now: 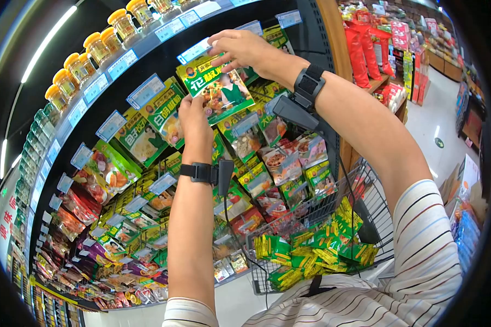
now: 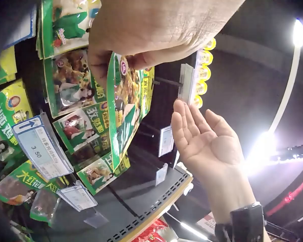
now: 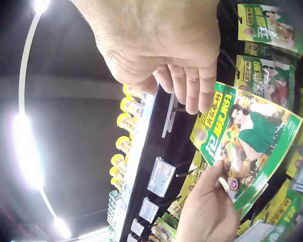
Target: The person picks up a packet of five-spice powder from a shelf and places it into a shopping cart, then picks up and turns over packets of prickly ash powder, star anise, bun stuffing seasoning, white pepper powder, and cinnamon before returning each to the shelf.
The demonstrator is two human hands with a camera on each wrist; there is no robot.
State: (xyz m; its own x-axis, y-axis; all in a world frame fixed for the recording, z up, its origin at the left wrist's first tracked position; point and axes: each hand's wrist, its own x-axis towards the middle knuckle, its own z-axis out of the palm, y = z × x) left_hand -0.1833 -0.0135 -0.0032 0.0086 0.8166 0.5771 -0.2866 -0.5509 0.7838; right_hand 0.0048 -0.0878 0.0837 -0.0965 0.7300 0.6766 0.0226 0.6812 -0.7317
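A green and yellow spice packet [image 1: 232,92] with a printed person in green hangs tilted in front of the shelf rack. At its lower left edge, my left hand [image 1: 196,121] pinches it between thumb and fingers. The right wrist view shows that thumb lying on the front of the packet [image 3: 257,143]. My right hand [image 1: 251,53] is over the packet's top edge, beside a price tag, its fingers loosely extended. In the left wrist view the palm of the right hand [image 2: 212,143] faces the camera with nothing in it.
Similar packets [image 1: 163,111] hang on hooks around and below. Jars with yellow caps [image 1: 95,48] line the shelf above, behind price tags [image 1: 145,91]. A wire shopping cart [image 1: 384,218] holding many green and yellow packets [image 1: 316,253] stands close to the body.
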